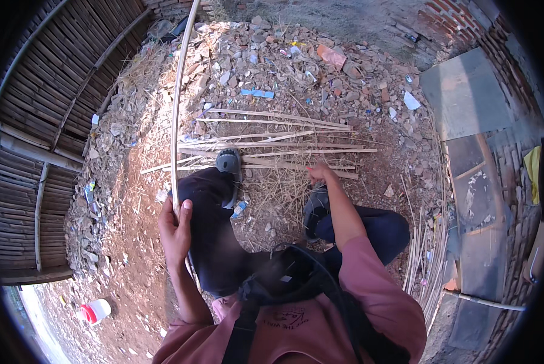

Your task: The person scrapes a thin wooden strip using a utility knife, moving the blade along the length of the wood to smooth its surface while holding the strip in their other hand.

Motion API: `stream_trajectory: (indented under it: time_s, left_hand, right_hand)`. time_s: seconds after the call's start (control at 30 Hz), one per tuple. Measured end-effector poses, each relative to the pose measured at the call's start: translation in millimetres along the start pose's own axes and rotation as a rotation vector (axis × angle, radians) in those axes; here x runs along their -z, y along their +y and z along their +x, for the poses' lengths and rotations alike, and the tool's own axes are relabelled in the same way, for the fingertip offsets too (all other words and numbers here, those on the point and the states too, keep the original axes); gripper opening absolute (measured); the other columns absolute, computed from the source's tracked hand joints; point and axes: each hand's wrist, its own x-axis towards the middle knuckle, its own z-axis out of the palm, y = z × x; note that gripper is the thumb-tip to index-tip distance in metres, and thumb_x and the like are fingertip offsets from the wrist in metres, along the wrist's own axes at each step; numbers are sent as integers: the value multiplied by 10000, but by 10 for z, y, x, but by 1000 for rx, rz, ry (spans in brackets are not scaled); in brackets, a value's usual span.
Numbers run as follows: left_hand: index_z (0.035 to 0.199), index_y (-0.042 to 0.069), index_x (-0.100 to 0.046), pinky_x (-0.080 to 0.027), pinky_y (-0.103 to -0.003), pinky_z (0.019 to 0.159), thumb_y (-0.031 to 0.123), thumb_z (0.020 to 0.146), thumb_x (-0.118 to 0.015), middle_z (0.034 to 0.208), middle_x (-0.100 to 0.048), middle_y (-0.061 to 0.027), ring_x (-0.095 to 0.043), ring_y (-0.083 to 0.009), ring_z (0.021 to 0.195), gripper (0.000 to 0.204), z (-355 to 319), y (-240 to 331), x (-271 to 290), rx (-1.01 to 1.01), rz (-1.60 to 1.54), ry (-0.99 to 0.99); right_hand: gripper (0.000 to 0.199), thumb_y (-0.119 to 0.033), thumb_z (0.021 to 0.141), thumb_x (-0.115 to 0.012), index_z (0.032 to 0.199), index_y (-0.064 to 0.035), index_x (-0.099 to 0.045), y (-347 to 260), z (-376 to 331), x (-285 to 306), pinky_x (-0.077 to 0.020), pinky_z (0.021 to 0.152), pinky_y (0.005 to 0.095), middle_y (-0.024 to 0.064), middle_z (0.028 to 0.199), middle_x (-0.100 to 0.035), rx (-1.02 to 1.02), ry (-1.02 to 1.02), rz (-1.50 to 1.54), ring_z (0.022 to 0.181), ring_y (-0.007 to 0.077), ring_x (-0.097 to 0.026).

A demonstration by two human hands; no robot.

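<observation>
Left hand (176,227) grasps long pale strip (175,121), long axis fore-aft, pointing toward far edge of ground (138,242). Right hand (320,173) at crosswise strips (284,145); can't tell if gripping.

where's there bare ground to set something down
Mostly bare reddish dirt lies between the left hand and the red-and-white container. Ahead it's crowded: bamboo strips by the shoes, rubble beyond.

Wide fisheye, head height, looking steeply down
</observation>
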Motion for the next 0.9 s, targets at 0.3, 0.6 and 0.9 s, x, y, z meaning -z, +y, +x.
stream_trajectory:
  time_s: [0.3,0.6,0.9]
  left_hand:
    - [1095,60,-647,-289,-200,633,198,1085,-666,803,-468,114,-384,3,729,140,122,-25,-34,67,-55,-87]
    - [910,113,-523,-255,-224,591,208,1074,-682,756,-389,108,-344,-14,674,248,103,-2,-68,102,9,-73]
    - [848,134,-461,-242,-224,581,213,1054,-709,736,-370,104,-328,-14,660,332,120,8,-57,166,13,-48]
  right_hand:
    - [264,-286,876,-773,912,-25,-795,1255,606,-1612,-510,488,416,143,763,-743,-93,283,308,588,224,-699]
    - [392,-267,831,-723,1214,-235,-800,1077,397,-1712,-591,907,483,188,1100,-781,75,348,79,1063,384,-746]
    - [323,-180,881,-712,1184,-258,-794,797,227,-1736,-603,915,521,162,1129,-771,-19,495,2,1077,386,-741]
